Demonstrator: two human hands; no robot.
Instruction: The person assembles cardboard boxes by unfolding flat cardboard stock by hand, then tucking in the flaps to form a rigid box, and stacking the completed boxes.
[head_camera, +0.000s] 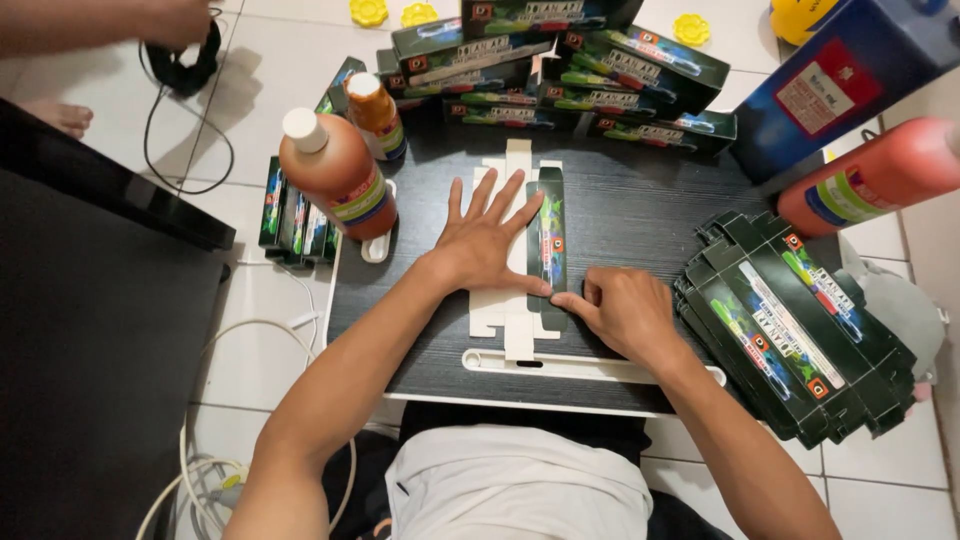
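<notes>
A flat unfolded carton blank (545, 240), white inside with one dark green printed panel folded over, lies in the middle of a small black table (640, 200). My left hand (485, 238) lies flat on its white side with fingers spread. My right hand (620, 308) pinches and presses the near end of the green panel with curled fingers.
A stack of flat green cartons (790, 325) sits at the table's right edge. Assembled green boxes (590, 70) are piled at the back. Two orange bottles (335, 172) stand at the left, a red bottle (870, 175) and blue container (850, 75) at right. Another person's hand (175, 22) holds a black cable at top left.
</notes>
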